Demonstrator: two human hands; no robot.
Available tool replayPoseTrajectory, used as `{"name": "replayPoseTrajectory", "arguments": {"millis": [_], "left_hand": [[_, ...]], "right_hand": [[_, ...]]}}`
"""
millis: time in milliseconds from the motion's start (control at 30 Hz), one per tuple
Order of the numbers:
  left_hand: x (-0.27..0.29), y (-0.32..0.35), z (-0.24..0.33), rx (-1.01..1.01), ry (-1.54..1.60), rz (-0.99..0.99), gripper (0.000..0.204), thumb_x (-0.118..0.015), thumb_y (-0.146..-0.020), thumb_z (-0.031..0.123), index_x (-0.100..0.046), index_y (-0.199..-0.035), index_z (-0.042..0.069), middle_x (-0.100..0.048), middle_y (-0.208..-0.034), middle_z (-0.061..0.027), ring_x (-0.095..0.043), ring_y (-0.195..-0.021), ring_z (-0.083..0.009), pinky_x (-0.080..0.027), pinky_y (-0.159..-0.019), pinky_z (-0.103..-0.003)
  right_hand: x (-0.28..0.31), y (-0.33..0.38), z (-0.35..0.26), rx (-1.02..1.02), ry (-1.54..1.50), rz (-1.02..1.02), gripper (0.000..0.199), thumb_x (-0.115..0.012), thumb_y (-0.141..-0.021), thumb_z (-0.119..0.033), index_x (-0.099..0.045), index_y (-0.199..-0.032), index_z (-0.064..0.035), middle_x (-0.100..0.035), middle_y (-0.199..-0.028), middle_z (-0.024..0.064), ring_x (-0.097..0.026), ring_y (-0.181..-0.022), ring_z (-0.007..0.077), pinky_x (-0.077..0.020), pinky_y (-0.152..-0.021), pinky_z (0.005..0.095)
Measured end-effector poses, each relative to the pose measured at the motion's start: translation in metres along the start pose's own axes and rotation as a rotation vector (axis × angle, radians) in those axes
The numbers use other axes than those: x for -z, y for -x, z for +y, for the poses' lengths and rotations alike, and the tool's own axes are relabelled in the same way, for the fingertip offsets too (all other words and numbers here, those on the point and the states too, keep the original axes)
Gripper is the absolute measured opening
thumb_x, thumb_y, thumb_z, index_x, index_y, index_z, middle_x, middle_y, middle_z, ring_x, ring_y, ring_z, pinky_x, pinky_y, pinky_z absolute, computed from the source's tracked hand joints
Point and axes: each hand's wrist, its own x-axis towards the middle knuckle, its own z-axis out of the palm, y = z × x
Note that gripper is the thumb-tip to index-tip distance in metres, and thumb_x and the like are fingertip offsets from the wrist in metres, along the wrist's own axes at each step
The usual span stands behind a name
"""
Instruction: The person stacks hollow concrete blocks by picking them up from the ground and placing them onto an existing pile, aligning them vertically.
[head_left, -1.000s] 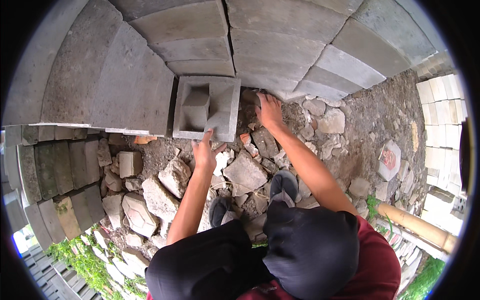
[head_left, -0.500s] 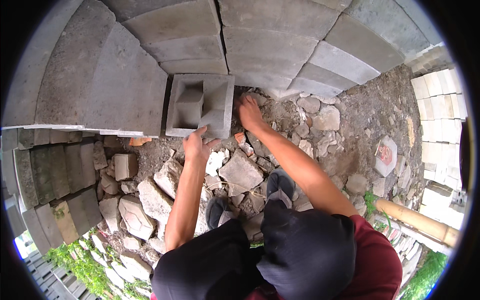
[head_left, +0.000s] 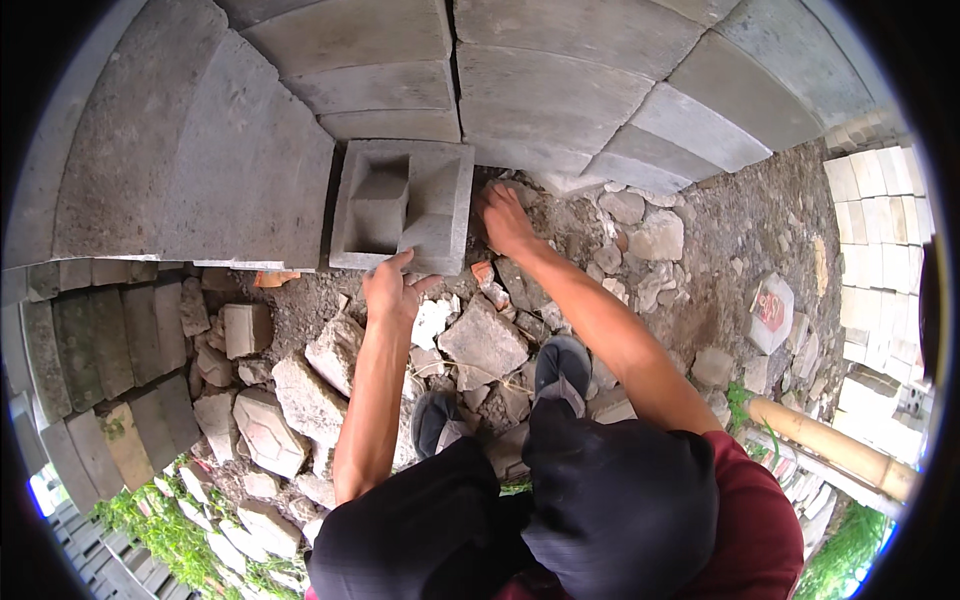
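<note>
A grey hollow concrete block (head_left: 440, 205) rests against the stacked slabs, its angular recesses facing up. My left hand (head_left: 393, 287) grips the block's near edge, with one digit over the top and the other fingers along the outer face. Low beside the block's right side is my right hand (head_left: 505, 217), closed with its fingers curled toward the ground. Its fingertips are hidden, and whatever they hold cannot be made out. A small orange brick fragment (head_left: 483, 272) lies just below that hand.
Tall stacks of grey concrete slabs (head_left: 560, 85) rise behind the block and to its left (head_left: 230, 150). Broken stones (head_left: 484, 343) cover the ground around my shoes (head_left: 562, 370). At the right are a painted hexagonal paver (head_left: 772, 313), a bamboo pole (head_left: 830, 440) and pale stacked blocks (head_left: 880, 215).
The view has shifted slightly. Both hands and the block keep nearly the same places relative to each other.
</note>
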Motion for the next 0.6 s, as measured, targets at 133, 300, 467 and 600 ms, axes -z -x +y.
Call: {"name": "replayPoseTrajectory", "arguments": {"millis": [133,300,467,600], "left_hand": [[-0.003,0.002,-0.002,0.005,0.04,0.003,0.032,-0.055,-0.087,0.0,-0.048,-0.114,-0.015,-0.051,-0.116,-0.025,-0.059,-0.096,-0.0393,-0.06,-0.074,-0.061],[0.004,-0.001,-0.002,0.015,0.068,0.019,0.034,-0.054,-0.09,0.003,-0.045,-0.118,-0.014,-0.048,-0.12,-0.026,-0.055,-0.106,-0.04,-0.057,-0.076,-0.065],[0.006,-0.002,0.0,0.038,0.122,0.028,0.056,-0.051,-0.099,0.029,-0.03,-0.134,-0.009,-0.041,-0.129,-0.0319,-0.05,-0.116,-0.0463,-0.056,-0.081,-0.066],[0.018,-0.007,-0.004,0.033,0.141,0.002,0.066,-0.052,-0.099,0.038,-0.026,-0.139,-0.007,-0.032,-0.137,-0.032,-0.042,-0.125,-0.0465,-0.055,-0.084,-0.066]], "right_hand": [[0.001,0.001,0.008,0.037,-0.024,-0.043,0.034,-0.058,-0.076,0.001,-0.067,-0.109,-0.0016,-0.057,-0.121,0.017,-0.046,-0.119,0.0334,-0.0373,-0.103,0.0457],[0.001,0.0,0.004,0.058,-0.001,-0.013,0.032,-0.059,-0.075,0.001,-0.067,-0.106,-0.0008,-0.057,-0.119,0.0168,-0.046,-0.118,0.0335,-0.0378,-0.102,0.0457],[0.001,0.004,0.004,0.086,0.074,0.026,0.028,-0.06,-0.074,-0.001,-0.067,-0.101,-0.0002,-0.058,-0.115,0.0158,-0.047,-0.116,0.0316,-0.0395,-0.098,0.0445],[0.002,-0.001,0.0,0.04,0.111,-0.064,0.029,-0.06,-0.074,-0.001,-0.067,-0.102,-0.0013,-0.058,-0.115,0.0158,-0.048,-0.115,0.0319,-0.0395,-0.095,0.0428]]}}
